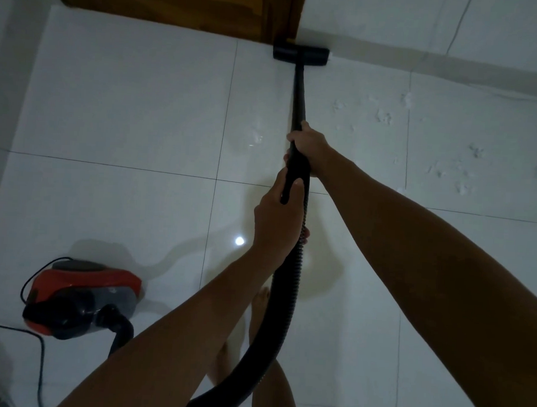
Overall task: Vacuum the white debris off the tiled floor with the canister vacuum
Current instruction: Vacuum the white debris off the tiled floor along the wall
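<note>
A black wand (299, 94) runs away from me to a flat black floor head (301, 53) that sits against the foot of the far wall beside the wooden door. My right hand (309, 145) grips the wand high on the tube. My left hand (279, 217) grips the curved handle just below it, where the ribbed black hose (283, 299) starts. The hose loops down to the red and grey canister vacuum (83, 298) on the floor at lower left. White debris (447, 172) lies scattered over the white tiles to the right of the wand.
A brown wooden door (183, 5) closes the far side. A pale skirting (436, 61) runs along the wall at right. A black power cord (40, 365) trails from the canister toward the lower left. My bare feet (258, 301) stand under the hose.
</note>
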